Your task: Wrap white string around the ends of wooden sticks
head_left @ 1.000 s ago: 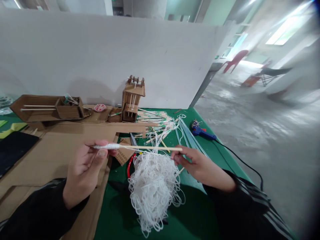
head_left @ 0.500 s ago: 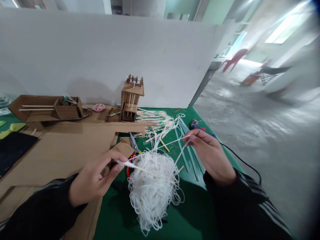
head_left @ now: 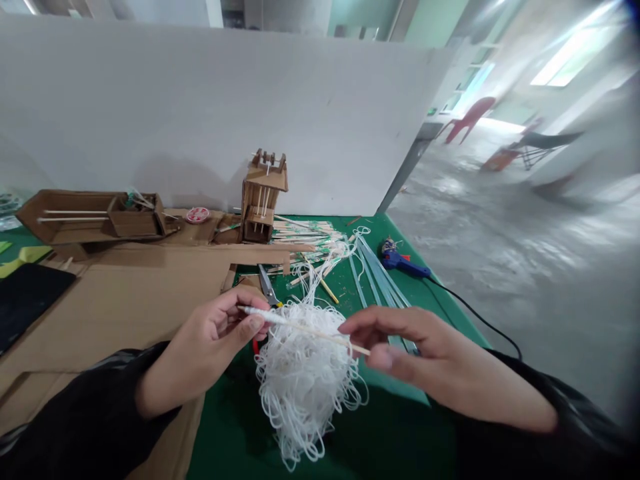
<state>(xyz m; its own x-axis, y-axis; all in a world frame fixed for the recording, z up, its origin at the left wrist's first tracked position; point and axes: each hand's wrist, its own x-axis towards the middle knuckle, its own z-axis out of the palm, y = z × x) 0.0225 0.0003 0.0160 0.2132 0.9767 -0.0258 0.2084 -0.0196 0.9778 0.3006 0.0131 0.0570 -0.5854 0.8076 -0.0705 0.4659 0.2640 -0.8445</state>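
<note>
A thin wooden stick, with white string wound around its left part, slants across the front of me. My left hand pinches it at the wrapped end. At the bare right tip is my right hand, its thumb and fingers apart around the tip; the thumb seems to touch it. Beneath the stick lies a big tangled heap of white string on the green table. Scissors rest just behind my left hand, partly hidden by it and the string.
Wooden sticks and clear glue sticks lie behind the heap. A blue glue gun with a black cord is at the right edge. Cardboard models stand by the white partition; a cardboard sheet covers the left.
My right hand has let go of the white string it held, and has come down to the stick's right tip. My left hand has shifted slightly right and turned the stick a little.
</note>
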